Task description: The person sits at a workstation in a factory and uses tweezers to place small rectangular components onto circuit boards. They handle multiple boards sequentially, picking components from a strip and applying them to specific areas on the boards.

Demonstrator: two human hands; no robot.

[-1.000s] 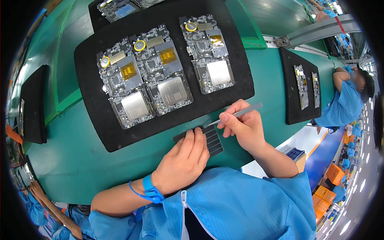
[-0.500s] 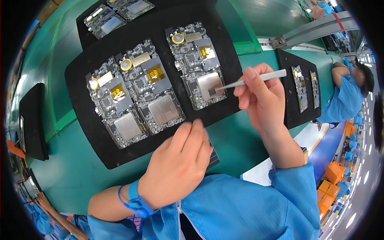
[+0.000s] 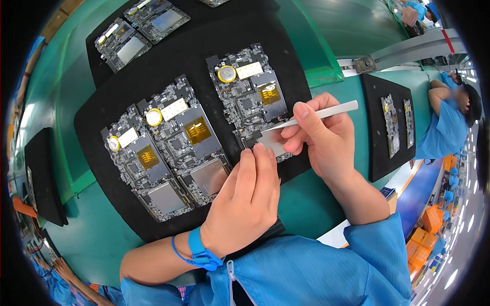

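Note:
My right hand [image 3: 329, 137] grips a pair of light-coloured tweezers [image 3: 326, 111]. Their tip touches down by a small dark patch [image 3: 251, 137] at the upper left of the silver shield [image 3: 274, 143] on the right-hand circuit board [image 3: 250, 102]. My left hand [image 3: 245, 196] reaches over the near end of that board, fingers stretched out and fingertips at the shield's left edge; its thumb is hidden. Two similar boards lie to the left, a middle one [image 3: 178, 135] and an outer one [image 3: 143, 166], each with a yellow-rimmed coin cell, amber tape and silver shield.
The boards rest on a black mat [image 3: 97, 135] on a green table [image 3: 92, 219]. More boards [image 3: 153, 20] lie on another mat beyond. Further black mats stand left [image 3: 46, 178] and right [image 3: 377, 132]. A person in blue [image 3: 449, 122] sits at the right.
My left hand has come forward onto the right-hand board. The tweezers' tip has shifted from the shield's middle to its upper left edge. The whole scene sits slightly lower in view.

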